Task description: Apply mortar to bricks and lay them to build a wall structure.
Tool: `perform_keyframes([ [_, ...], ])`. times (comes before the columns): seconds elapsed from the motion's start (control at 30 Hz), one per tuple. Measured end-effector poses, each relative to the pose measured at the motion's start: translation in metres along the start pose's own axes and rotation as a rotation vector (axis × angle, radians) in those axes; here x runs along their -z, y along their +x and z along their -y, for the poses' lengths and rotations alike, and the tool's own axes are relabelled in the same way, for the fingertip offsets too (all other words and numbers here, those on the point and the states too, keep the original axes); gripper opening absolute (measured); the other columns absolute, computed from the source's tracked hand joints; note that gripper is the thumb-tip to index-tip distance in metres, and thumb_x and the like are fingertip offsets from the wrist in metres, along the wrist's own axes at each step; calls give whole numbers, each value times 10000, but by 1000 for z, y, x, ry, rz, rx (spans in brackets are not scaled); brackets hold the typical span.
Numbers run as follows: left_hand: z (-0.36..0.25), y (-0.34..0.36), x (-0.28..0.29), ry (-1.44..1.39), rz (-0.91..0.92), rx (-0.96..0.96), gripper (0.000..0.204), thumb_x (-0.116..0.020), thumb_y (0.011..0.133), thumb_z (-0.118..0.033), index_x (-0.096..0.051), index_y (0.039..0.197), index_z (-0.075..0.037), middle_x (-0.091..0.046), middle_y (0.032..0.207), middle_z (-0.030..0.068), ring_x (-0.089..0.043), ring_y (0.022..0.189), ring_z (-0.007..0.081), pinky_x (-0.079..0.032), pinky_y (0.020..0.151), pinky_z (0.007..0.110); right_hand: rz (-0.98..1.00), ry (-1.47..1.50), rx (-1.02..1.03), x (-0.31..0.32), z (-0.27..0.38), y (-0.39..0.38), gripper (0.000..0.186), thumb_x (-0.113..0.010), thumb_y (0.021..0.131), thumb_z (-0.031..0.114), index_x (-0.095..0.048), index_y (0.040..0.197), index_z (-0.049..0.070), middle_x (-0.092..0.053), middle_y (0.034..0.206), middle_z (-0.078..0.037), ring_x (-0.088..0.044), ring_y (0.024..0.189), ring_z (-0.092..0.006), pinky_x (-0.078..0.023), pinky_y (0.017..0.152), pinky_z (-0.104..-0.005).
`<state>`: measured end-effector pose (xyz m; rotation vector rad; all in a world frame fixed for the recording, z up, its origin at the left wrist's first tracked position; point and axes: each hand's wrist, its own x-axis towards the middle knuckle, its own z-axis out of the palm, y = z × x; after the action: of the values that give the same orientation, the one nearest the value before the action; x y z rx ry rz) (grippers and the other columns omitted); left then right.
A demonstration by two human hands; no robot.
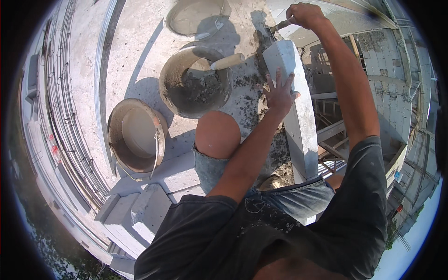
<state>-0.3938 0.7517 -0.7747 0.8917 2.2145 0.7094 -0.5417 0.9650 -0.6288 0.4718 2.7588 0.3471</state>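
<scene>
Right now my left hand [280,97] lies with fingers spread, pressed on the pale grey block [283,53], which stands along the ledge to the right of my knee [218,136]. My right hand [305,16] is closed around the handle of a tool [282,25] just beyond the block's far end. Left of the block sits a mortar bucket [171,70] with a pale-handled scoop [228,61] inside.

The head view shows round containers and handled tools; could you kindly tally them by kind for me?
Round containers: 3 (left container, middle container, top container)
Handled tools: 2 (held tool in the right hand, resting tool in the middle container)
Total: 5
</scene>
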Motion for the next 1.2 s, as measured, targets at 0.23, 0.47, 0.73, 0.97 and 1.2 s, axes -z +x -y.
perform_keyframes([
  [0.23, 6, 1, -15, -1, -99, -52, 789, -615, 816, -599, -284, 1487, -348, -145, 1584, 110, -147, 1408, 487, -102, 1014, 794, 39, 31, -50, -18, -10, -1, 334, -658, 866, 296, -657, 1151, 122, -692, 1083, -132, -678, 984, -266, -528, 812, -399],
  [0.47, 7, 2, -14, 43, -104, -55, 774, -609, 821, -602, -299, 1480, -339, -126, 1586, 116, -167, 1404, 493, -105, 1021, 786, -107, 143, -281, -48, -32, -67, 360, -652, 889, 311, -641, 1187, 109, -686, 1107, -138, -677, 993, -255, -526, 808, -395],
  [0.73, -10, 9, 35, 24, 7, -20, 606, -676, 822, -457, -490, 1363, -258, -244, 1547, 139, -289, 1386, 416, -250, 1069, 658, -602, 1343, -808, -83, 50, -332, 473, -596, 961, 309, -513, 1333, 28, -628, 934, -44, -596, 793, -107, -491, 685, -250],
  [0.97, -42, -19, 186, -423, -249, -372, 381, -653, 885, -295, -625, 1185, -62, -682, 1018, 174, -664, 891, 261, -498, 847, 369, -513, 1596, -1063, -100, 108, -463, 410, -629, 949, 253, -506, 1266, 22, -450, 682, 59, -378, 539, -25, -322, 470, -203],
  [1.2, -46, -9, 142, -21, -265, -445, 412, -636, 903, -278, -581, 1259, -77, -603, 1203, 164, -573, 1136, 302, -460, 943, 418, -802, 1398, -934, -84, 92, -434, 405, -489, 1010, 220, -435, 1347, 3, -507, 796, -17, -460, 627, -60, -387, 545, -220],
])
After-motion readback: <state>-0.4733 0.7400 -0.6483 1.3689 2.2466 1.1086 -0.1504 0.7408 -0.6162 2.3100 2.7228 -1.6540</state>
